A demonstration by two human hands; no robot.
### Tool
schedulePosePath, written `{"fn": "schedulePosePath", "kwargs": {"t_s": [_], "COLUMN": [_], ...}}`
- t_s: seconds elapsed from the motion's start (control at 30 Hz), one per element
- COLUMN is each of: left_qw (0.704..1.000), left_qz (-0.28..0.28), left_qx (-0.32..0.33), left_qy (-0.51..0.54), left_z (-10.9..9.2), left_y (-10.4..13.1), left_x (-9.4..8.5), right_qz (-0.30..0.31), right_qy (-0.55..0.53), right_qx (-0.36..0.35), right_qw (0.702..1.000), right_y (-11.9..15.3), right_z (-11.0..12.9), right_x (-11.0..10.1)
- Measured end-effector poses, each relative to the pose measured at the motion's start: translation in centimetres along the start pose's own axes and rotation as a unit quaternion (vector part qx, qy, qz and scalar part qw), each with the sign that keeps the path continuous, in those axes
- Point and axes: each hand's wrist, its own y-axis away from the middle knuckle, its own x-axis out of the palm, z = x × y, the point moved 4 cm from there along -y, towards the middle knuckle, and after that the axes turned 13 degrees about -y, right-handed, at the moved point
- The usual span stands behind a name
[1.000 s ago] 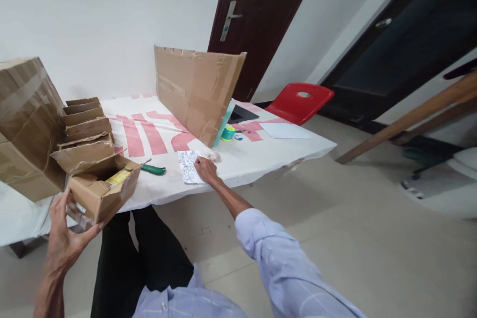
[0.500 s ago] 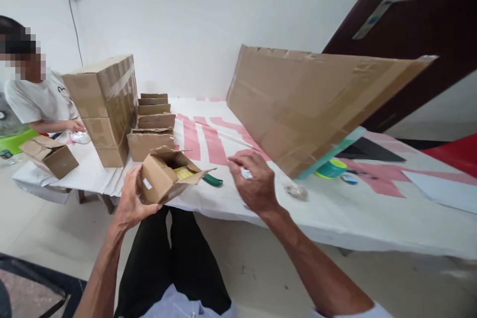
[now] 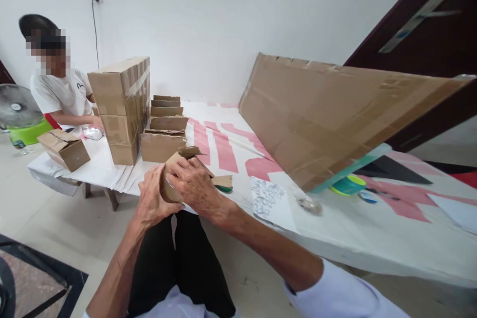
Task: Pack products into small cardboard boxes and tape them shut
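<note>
A: Where's the box (image 3: 167, 191)?

B: At the near edge of the table (image 3: 328, 231), above the person's lap. I can't tell whether it rests on anything.

A: And the fingers?

B: The left hand (image 3: 151, 198) grasps its left end, thumb low and fingers high, spread about the box. The right hand (image 3: 197, 186) lies across it, fingers bent against its side; whether they pinch anything, I can't tell.

A: So the hands hide much of it?

B: Most of it, contents included. One flap (image 3: 223, 180) sticks out to the right over a green object (image 3: 225, 189), which is mostly covered.

A: What's the surface like?

B: White cloth with red patches. Just right of the hands lies a patterned sheet (image 3: 270, 201), then a small blurred clump (image 3: 310, 204). A big cardboard panel (image 3: 335, 114) leans behind them, with a tape roll (image 3: 348, 185) by its lower edge.

A: Left side?

B: Open boxes (image 3: 164, 146) in a row, then a tall stack (image 3: 119, 109) partly hiding a co-worker (image 3: 61, 94).

A: And the room?

B: White wall (image 3: 208, 20), a dark door (image 3: 417, 35) cut off at far right, a fan (image 3: 17, 105) cut off at far left.
</note>
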Motion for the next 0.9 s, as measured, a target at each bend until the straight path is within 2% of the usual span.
{"fn": "schedulePosePath", "kwargs": {"t_s": [0.5, 0.9], "left_qw": [0.999, 0.999], "left_qz": [0.031, 0.032], "left_qx": [-0.007, -0.004], "left_qy": [0.006, 0.009], "left_z": [-0.8, -1.2], "left_y": [-0.1, -0.2], "left_x": [0.0, -0.2], "right_qz": [0.023, 0.000], "right_qy": [0.015, 0.012], "right_qx": [-0.006, 0.004], "right_qw": [1.000, 1.000], "right_y": [0.1, 0.1], "right_z": [0.2, -0.2], "right_x": [-0.5, 0.3]}}
